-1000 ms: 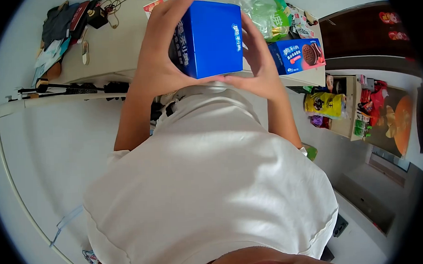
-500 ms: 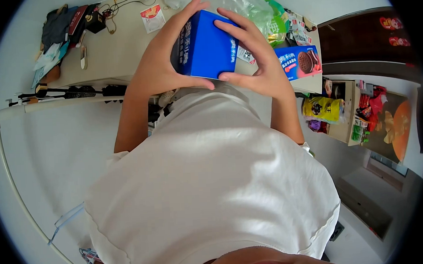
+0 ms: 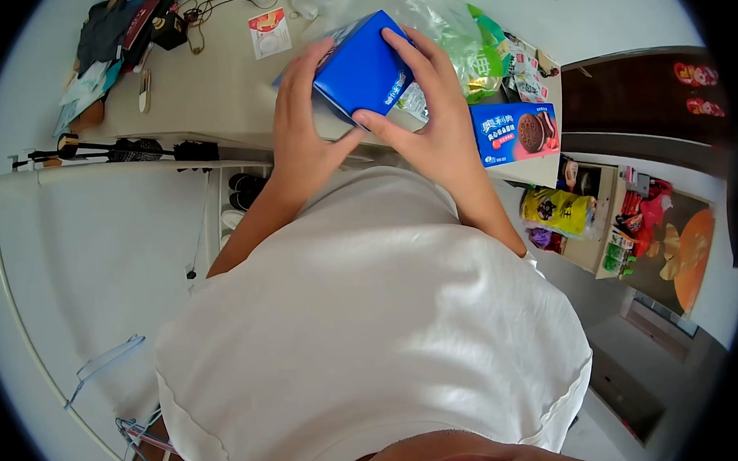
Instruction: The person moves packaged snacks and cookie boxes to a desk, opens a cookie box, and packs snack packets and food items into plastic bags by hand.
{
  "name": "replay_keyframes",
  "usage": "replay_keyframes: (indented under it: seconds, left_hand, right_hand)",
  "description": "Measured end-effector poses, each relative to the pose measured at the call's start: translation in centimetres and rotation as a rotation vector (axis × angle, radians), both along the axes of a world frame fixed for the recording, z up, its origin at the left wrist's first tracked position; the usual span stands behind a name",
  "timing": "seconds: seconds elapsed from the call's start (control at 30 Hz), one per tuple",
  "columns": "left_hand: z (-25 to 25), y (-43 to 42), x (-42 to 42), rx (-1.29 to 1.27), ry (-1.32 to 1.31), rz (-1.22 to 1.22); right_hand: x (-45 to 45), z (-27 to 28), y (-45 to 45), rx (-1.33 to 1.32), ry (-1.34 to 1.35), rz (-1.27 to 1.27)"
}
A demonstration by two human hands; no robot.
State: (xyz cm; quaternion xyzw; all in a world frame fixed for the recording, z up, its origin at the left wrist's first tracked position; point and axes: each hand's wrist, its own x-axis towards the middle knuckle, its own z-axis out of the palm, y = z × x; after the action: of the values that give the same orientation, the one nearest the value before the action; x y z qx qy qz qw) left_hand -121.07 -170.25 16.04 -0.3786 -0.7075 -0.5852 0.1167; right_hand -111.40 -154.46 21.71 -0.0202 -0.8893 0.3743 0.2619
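Note:
A blue box (image 3: 364, 64) is held between both hands above the tabletop, tilted, with one corner toward me. My left hand (image 3: 305, 130) grips its left side, fingers reaching up along the box and thumb near the bottom corner. On the other side, my right hand (image 3: 433, 104) has its fingers bent over the upper right edge and its thumb at the lower corner. A second blue box with a cookie picture (image 3: 517, 133) rests on the table just right of my right hand. Behind the hands is a clear and green plastic bag (image 3: 459, 41).
The pale table (image 3: 215, 89) holds a red and white packet (image 3: 270, 34), a knife-like tool (image 3: 145, 91), cables and a dark pile of cloth (image 3: 105, 36). To the right stands a shelf with a yellow bag (image 3: 558, 211).
The held blue box has turned and tilted between my hands. Over the last second, my left hand has shifted right and down, and my right fingers have come over the box's edge.

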Motion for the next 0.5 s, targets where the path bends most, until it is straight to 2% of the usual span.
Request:
replay_keyframes:
  seconds: [0.23,0.4,0.5]
  left_hand:
    - [-0.1,-0.2,-0.8,-0.021,0.054,0.002]
    - [-0.3,0.3,-1.0,0.057,0.088,0.013]
    - [0.0,0.5,-0.9,0.043,0.100,0.005]
  right_hand:
    - [-0.2,0.9,0.4,0.078,-0.019,0.005]
    - [-0.3,1.4,0.4,0.117,-0.027,0.000]
    - [-0.4,1.6,0.2,0.228,0.011,-0.021]
